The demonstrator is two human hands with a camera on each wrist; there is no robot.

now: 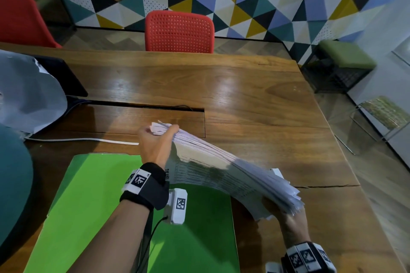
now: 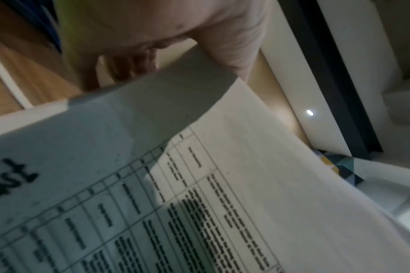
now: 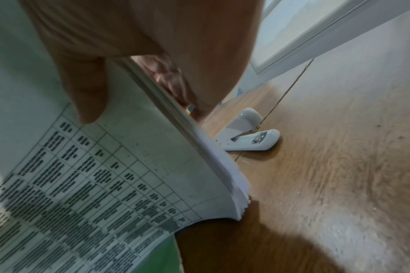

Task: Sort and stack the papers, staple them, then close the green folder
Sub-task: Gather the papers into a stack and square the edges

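Observation:
A thick stack of printed papers (image 1: 224,170) hangs bowed in the air above the table, held between both hands. My left hand (image 1: 155,142) grips its far end, thumb on top. My right hand (image 1: 286,217) grips the near end from below, thumb (image 3: 86,92) pressed on the printed top sheet (image 3: 82,184). The left wrist view shows the same sheet (image 2: 152,184) with its table of text. The green folder (image 1: 93,206) lies open and flat under my left arm. A white stapler (image 3: 248,136) rests on the wood just beyond the stack; only its tip (image 1: 277,172) shows in the head view.
The wooden table (image 1: 255,99) has a cable slot near its middle. A grey bag (image 1: 28,95) and a white cable (image 1: 77,139) lie at the left. Red chairs (image 1: 179,32) stand behind the table; its right edge drops to the floor.

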